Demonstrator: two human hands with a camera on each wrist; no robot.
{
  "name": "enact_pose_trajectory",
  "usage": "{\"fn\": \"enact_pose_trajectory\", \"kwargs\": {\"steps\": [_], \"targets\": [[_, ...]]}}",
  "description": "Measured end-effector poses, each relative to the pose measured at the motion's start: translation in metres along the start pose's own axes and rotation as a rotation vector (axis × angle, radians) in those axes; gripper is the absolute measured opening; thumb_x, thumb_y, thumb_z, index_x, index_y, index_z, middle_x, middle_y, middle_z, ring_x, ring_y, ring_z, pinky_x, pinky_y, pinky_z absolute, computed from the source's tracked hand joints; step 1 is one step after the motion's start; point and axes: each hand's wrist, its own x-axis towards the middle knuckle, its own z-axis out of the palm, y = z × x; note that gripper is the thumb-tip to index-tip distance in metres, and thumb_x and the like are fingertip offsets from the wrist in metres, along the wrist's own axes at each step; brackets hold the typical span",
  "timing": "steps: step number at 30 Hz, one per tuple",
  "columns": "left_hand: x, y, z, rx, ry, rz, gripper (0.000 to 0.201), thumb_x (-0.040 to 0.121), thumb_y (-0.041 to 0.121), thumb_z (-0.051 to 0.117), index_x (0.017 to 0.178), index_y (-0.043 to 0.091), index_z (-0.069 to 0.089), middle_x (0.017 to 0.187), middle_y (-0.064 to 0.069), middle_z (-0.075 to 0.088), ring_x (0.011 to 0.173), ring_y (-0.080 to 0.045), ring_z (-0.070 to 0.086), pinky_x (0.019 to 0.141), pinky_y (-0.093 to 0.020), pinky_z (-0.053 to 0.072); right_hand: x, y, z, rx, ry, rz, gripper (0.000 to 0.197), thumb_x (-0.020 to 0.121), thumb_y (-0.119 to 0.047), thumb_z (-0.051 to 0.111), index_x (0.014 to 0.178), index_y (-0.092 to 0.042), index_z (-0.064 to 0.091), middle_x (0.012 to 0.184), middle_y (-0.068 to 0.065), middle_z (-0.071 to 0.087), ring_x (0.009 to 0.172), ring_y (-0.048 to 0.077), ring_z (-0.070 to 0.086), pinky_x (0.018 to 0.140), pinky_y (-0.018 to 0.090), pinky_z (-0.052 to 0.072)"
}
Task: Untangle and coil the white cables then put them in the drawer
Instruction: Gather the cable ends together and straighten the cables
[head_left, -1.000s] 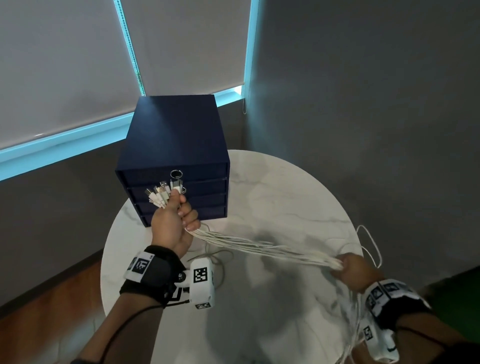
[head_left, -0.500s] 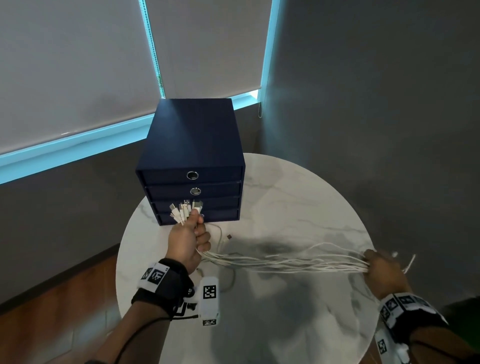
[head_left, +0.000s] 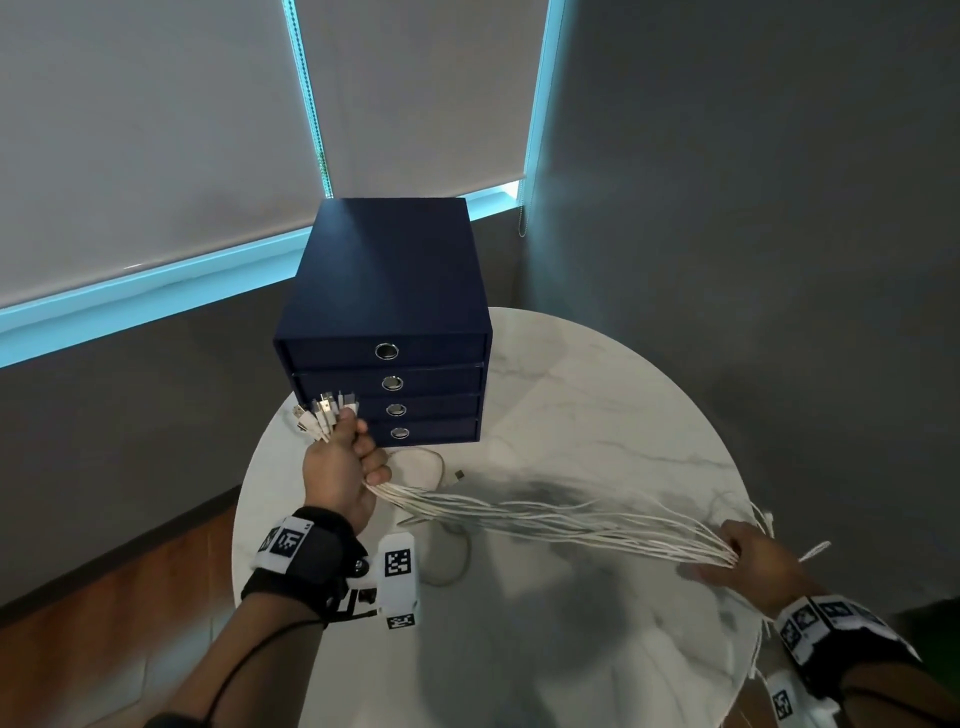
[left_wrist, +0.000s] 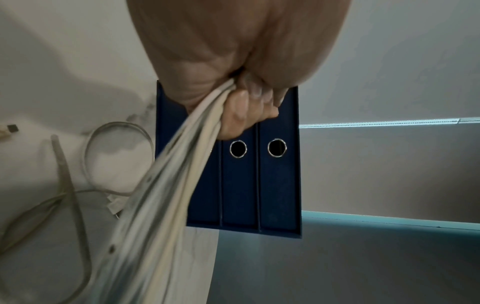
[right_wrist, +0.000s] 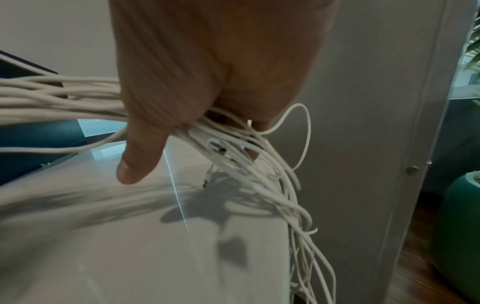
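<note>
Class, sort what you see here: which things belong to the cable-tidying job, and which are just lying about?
Job:
cables
drawers
left hand
right hand

Lying about:
table
blinds
green pot

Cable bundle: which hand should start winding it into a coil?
Probably the right hand. It holds the white cables partway along, free ends trailing off the table edge, so it can loop. The left hand grips the plug ends as an anchor.

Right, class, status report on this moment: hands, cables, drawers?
Left hand grips plug ends. Right hand holds cables at table edge, tails hanging off. Drawers all shut. One loose cable on table.
</note>
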Motion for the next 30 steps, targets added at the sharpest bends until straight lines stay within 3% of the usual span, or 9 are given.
{"fn": "enact_pose_trajectory", "kwargs": {"steps": [4,9,12,13,15,17,22,26,30], "targets": [[0.003,0.001,-0.001,-0.018,-0.007,0.003,0.036,0.105,0.032,0.044,0.072,0.018,0.048,0.05,0.008,0.028,0.036,-0.006,0.022,0.033,-0.017,0.021,0.004,0.019,0.004,-0.068,0.024,0.004,0.028,0.073,-0.049,0.078,0.065,-0.036,0.054,0.083,0.006,0.059,0.079,0.024,0.059,0.071,0.033,0.043],[0.003,0.005,-0.005,-0.043,-0.001,-0.001,0.037,0.105,0.032,0.042,0.071,0.019,0.046,0.048,0.008,0.027,0.036,-0.005,0.022,0.033,-0.017,0.021,0.03,0.072,0.02,-0.158,0.023,0.088,0.019,0.076,-0.056,0.047,0.073,-0.037,0.051,0.077,0.003,0.06,0.081,0.03,0.063,0.076,0.037,0.047],[-0.001,0.002,0.001,-0.005,-0.009,-0.003,0.036,0.105,0.033,0.043,0.072,0.018,0.047,0.049,0.008,0.028,0.035,-0.005,0.022,0.032,-0.017,0.021,0.006,0.027,0.008,-0.289,-0.139,0.097,0.023,0.075,-0.051,0.05,0.088,-0.032,0.05,0.108,0.007,0.066,0.105,0.029,0.063,0.085,0.032,0.045],[-0.002,0.0,0.004,0.011,-0.01,-0.003,0.036,0.105,0.033,0.044,0.072,0.018,0.047,0.05,0.008,0.029,0.036,-0.005,0.022,0.031,-0.017,0.022,0.0,0.014,0.004,-0.382,-0.221,0.095,0.035,0.077,-0.05,0.063,0.104,-0.032,0.05,0.124,0.005,0.061,0.117,0.025,0.059,0.09,0.027,0.043],[-0.007,-0.003,0.01,0.04,-0.019,-0.005,0.035,0.105,0.034,0.045,0.074,0.018,0.048,0.051,0.007,0.029,0.036,-0.005,0.022,0.031,-0.017,0.022,-0.004,-0.01,-0.005,-0.37,-0.397,0.086,0.108,0.05,-0.064,0.085,0.14,-0.023,0.04,0.145,0.003,0.046,0.134,0.019,0.045,0.102,0.022,0.036],[-0.014,-0.006,0.02,0.082,-0.043,0.003,0.035,0.105,0.035,0.046,0.074,0.017,0.048,0.051,0.007,0.031,0.037,-0.005,0.023,0.032,-0.017,0.022,0.0,-0.035,-0.02,-0.317,-0.453,0.017,0.145,0.021,-0.084,0.074,0.146,-0.025,0.032,0.146,-0.001,0.045,0.133,0.016,0.045,0.107,0.022,0.034],[-0.037,-0.015,0.049,0.214,-0.156,0.024,0.034,0.104,0.036,0.047,0.076,0.016,0.048,0.053,0.006,0.032,0.041,-0.008,0.024,0.039,-0.019,0.021,-0.011,-0.149,-0.04,0.159,-0.221,-0.29,0.087,0.05,-0.068,0.08,0.126,-0.038,0.049,0.114,-0.013,0.058,0.1,0.004,0.06,0.091,0.027,0.048],[-0.058,-0.019,0.071,0.338,-0.298,0.063,0.036,0.104,0.033,0.047,0.073,0.016,0.051,0.052,0.004,0.03,0.043,-0.011,0.025,0.045,-0.021,0.023,-0.04,-0.25,-0.032,0.49,-0.191,-0.615,0.078,0.068,-0.063,0.075,0.136,-0.042,0.043,0.13,-0.015,0.053,0.117,0.0,0.053,0.098,0.03,0.049],[-0.077,-0.016,0.082,0.532,-0.472,0.168,0.03,0.103,0.016,0.039,0.078,0.013,0.056,0.061,-0.005,0.033,0.049,-0.013,0.031,0.046,-0.028,0.033,-0.054,-0.309,-0.019,0.43,-0.132,-0.822,0.078,0.081,-0.052,0.069,0.146,-0.04,0.03,0.144,-0.012,0.041,0.131,-0.002,0.041,0.105,0.022,0.038]]}}
